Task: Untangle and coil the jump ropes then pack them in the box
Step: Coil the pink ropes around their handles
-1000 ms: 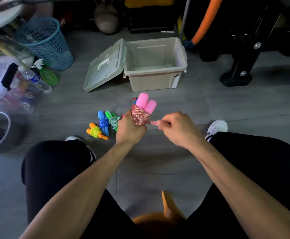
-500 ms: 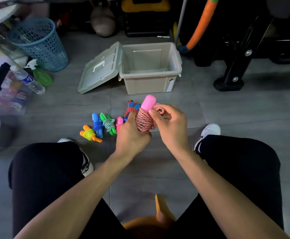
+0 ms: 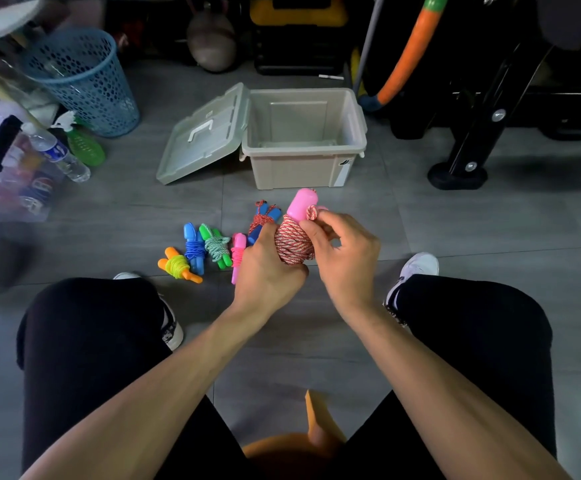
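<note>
A coiled red-and-white jump rope (image 3: 294, 244) with pink handles (image 3: 302, 203) is being gripped around its bundle by the left hand (image 3: 268, 268), above the floor (image 3: 455, 237) in front of the box (image 3: 303, 168). Its loose end is being pinched between the thumb and fingertips of the right hand (image 3: 346, 252) beside the handles. Five coiled ropes (image 3: 209, 247) are lying in a row on the floor, left of the hands; the box is standing open with its lid (image 3: 206, 133) leaning at its left side.

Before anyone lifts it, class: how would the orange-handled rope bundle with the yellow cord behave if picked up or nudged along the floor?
The orange-handled bundle looks small and plastic, so probably light. Its yellow cord is wound tightly round both handles, so it should lift as one fairly firm piece rather than flop. Nudged, it would likely slide on the smooth floor tiles; the rounded handles might let it roll a little.
</note>
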`<state>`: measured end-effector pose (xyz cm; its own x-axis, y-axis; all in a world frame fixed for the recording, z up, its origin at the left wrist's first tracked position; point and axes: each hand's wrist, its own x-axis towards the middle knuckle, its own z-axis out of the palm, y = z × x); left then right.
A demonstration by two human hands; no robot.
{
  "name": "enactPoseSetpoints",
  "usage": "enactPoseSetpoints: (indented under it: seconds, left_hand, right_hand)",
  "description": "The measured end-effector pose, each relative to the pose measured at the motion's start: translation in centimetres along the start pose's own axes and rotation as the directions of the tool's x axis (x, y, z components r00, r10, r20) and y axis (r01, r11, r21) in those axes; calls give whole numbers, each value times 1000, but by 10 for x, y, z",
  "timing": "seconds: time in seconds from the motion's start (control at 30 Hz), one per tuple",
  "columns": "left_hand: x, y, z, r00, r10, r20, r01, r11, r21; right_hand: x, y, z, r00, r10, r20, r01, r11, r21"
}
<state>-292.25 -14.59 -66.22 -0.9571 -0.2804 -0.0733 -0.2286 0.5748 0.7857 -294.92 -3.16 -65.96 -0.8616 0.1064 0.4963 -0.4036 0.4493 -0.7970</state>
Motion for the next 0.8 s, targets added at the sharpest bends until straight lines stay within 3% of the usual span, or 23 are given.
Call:
enactPoseSetpoints:
  seconds: [0.13,0.3,0.53,0.67,0.8]
  left_hand:
    - [0,0,-3,1000,8,1,-8,1000,28]
    - [0,1,-2,999,29,-30,-27,998,58]
    - [-4,2,-4,991,106,-81,-91,981,170]
    - [-6,-2,-9,983,154,-101,-136,976,170]
    - [-7,-5,-15,980,186,-76,-171,969,177]
  right_hand:
    - [4,0,-3,996,78,30,-79,997,24]
    - [3,-2,-3,986,-149,77,159,976,-150]
    - [-10,-4,-4,954,-142,265,217,935,-280]
    - [-12,-6,-4,931,-149,334,228,951,-211]
    - [-7,-5,-3,931,-91,354,122,990,-67]
